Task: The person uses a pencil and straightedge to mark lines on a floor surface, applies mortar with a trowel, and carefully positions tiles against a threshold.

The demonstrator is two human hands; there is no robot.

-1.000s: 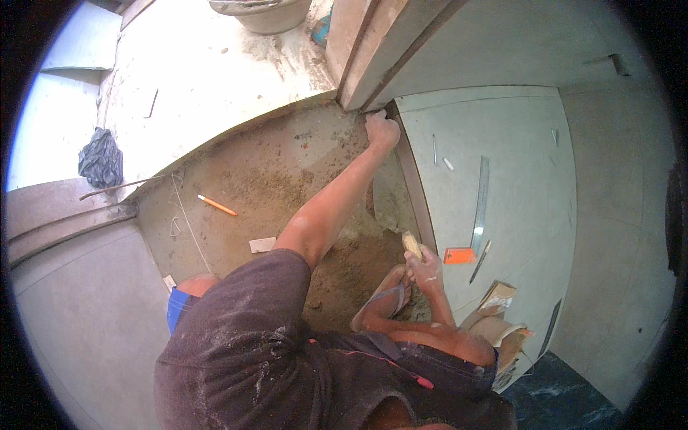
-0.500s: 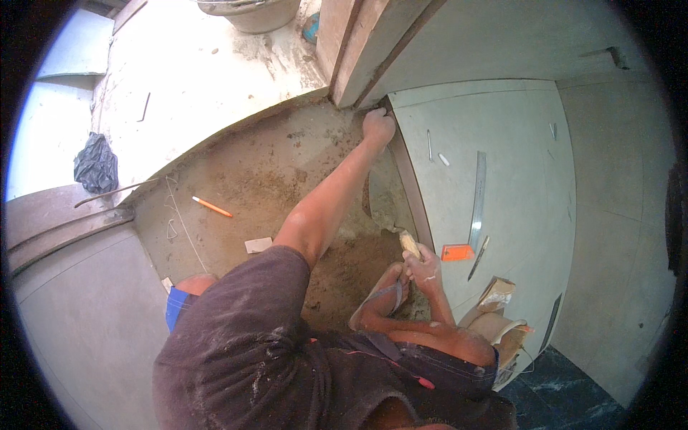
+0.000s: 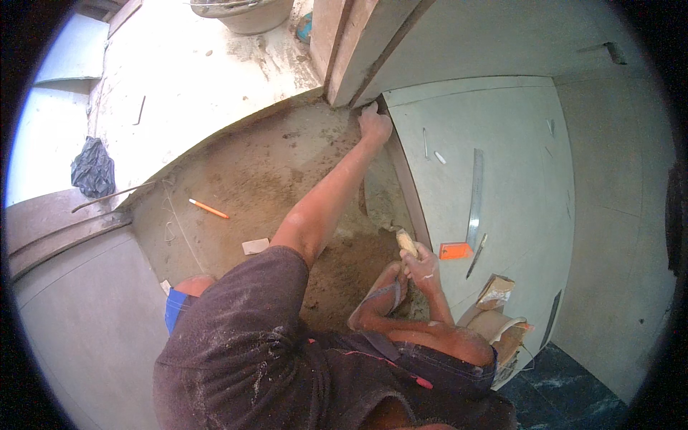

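My left arm stretches across the rough, sandy floor patch (image 3: 251, 154). At its end my left hand (image 3: 375, 125) is closed at the far corner, against the foot of the door frame (image 3: 349, 61) and beside the edge of the pale tile floor (image 3: 516, 215). Whatever its fingertips hold, if anything, is hidden. Closer to my body, my right hand (image 3: 423, 269) wraps around the worn wooden handle of a trowel (image 3: 406, 241). The trowel points away from me, low over the patch near the tile edge; its blade is hard to make out against the cement. My sandalled foot (image 3: 383, 294) is beside that hand.
On the tiles lie a steel ruler (image 3: 475, 201), an orange block (image 3: 454, 251), a pencil-like tool (image 3: 476, 256) and a white marker (image 3: 440, 158). An orange pencil (image 3: 208, 208) and a tile scrap (image 3: 255, 246) rest on the patch. A bucket (image 3: 251, 16) and black bag (image 3: 93, 168) stand beyond.
My left hand has turned slightly at the corner, with its fingers reaching a little farther in. The right hand keeps the trowel in nearly the same place. The whole view has shifted slightly.
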